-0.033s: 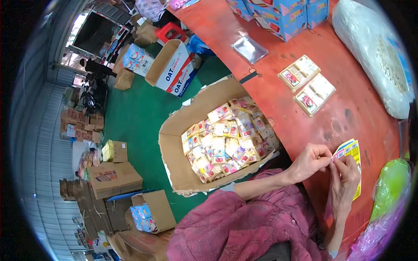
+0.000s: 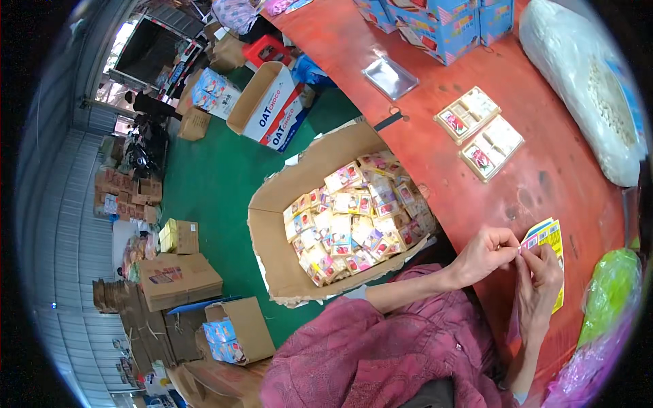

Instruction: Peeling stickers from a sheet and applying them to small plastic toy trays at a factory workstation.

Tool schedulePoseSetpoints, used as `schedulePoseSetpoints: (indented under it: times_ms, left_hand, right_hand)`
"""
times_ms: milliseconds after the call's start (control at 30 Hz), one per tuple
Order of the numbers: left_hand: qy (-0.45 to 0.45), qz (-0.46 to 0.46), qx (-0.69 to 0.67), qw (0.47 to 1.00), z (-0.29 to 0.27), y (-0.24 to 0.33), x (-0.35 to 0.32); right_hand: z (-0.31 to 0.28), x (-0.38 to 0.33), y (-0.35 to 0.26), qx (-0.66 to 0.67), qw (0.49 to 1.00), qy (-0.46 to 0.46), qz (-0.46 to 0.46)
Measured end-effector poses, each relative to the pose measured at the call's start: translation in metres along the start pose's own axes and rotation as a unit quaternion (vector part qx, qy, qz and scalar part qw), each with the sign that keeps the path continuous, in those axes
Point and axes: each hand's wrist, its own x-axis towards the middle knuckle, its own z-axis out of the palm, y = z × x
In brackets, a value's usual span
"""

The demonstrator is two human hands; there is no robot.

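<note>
Over the red table (image 2: 435, 170), both my hands meet at a small fan of printed cards (image 2: 554, 239) in yellow, blue and pink. My right hand (image 2: 541, 282) is closed on the cards, which stick out past its fingers. My left hand (image 2: 484, 257) pinches at their near-left corner, its fingertips against those of the right; exactly what lies between them is hidden. Farther up the table lie two shallow cream trays (image 2: 468, 114) side by side, each with small compartments and a red printed picture.
Left of the table, an open carton (image 2: 272, 224) holds many small packs (image 2: 350, 221). A clear plastic case (image 2: 390, 77), blue boxes (image 2: 442, 30) and a big clear bag (image 2: 585, 88) lie on the table. Green and purple plastic bags (image 2: 609, 292) sit at right.
</note>
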Motion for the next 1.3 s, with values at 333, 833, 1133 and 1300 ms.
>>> schedulePoseSetpoints:
  times_ms: [333, 833, 1133, 1300]
  left_hand:
    - [0.016, 0.048, 0.068, 0.996, 0.014, -0.018, -0.011]
    - [0.015, 0.050, 0.120, 0.991, 0.012, 0.000, -0.005]
    - [0.009, 0.030, 0.117, 0.993, 0.021, -0.003, -0.003]
    - [0.002, 0.036, 0.131, 0.991, 0.018, -0.004, -0.005]
  right_hand:
    - [-0.003, -0.011, 0.006, -0.026, 0.999, -0.006, -0.022]
    - [-0.003, -0.013, 0.015, -0.021, 0.999, 0.020, -0.036]
    - [0.006, -0.027, 0.046, 0.051, 0.991, 0.106, -0.055]
    - [-0.006, -0.025, 0.042, 0.027, 0.999, 0.026, -0.015]
